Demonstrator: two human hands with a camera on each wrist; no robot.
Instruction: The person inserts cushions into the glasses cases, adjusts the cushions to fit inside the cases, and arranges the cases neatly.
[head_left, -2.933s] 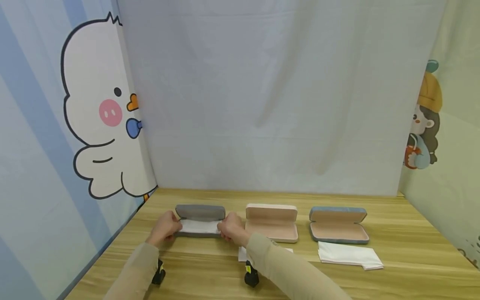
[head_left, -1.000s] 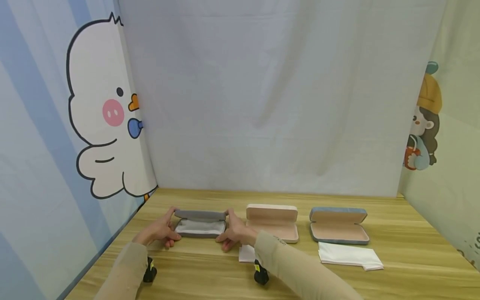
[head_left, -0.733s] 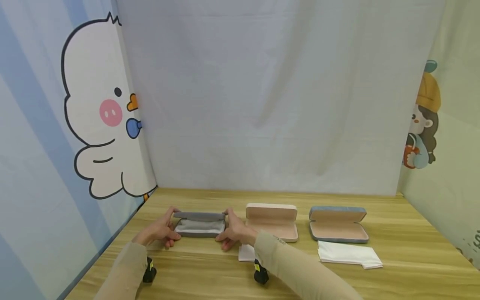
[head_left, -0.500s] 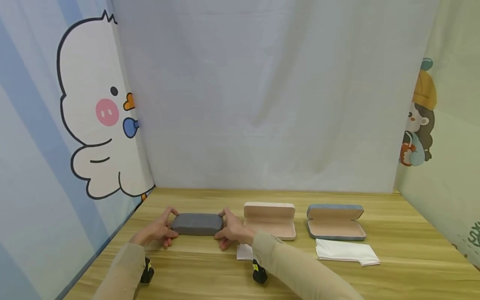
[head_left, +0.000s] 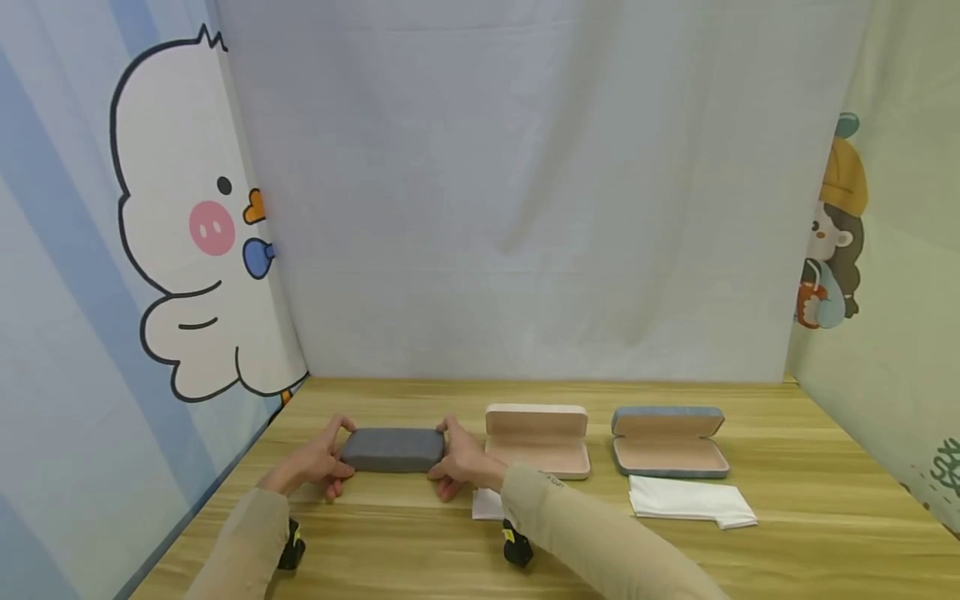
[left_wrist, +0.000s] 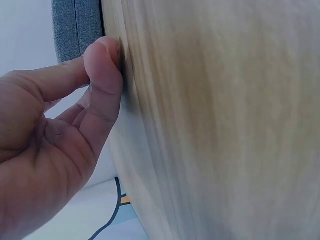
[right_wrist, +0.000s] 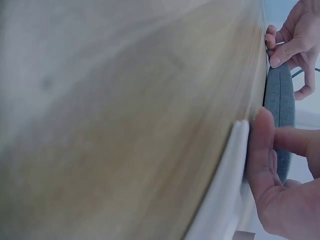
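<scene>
A grey glasses case point(head_left: 393, 450) lies closed on the wooden table at the left, its inside hidden by the lid. My left hand point(head_left: 318, 458) grips its left end, thumb low at the front corner and a finger at the back of the lid. At the right end my right hand point(head_left: 463, 457) holds it the same way. In the left wrist view, the thumb point(left_wrist: 104, 70) sits against the corner of the case. Both hands show at opposite ends of the case point(right_wrist: 280, 97) in the right wrist view.
To the right stand a pale pink glasses case point(head_left: 537, 457) and a blue one point(head_left: 670, 465), both with lids up. A folded white cloth point(head_left: 690, 500) lies before the blue case. Another white cloth point(head_left: 487, 504) is partly hidden by my right sleeve point(head_left: 585, 525).
Both hands have gone from the white cloth inside the grey case to its ends. The lid has come down over the cloth and the case is now closed.
</scene>
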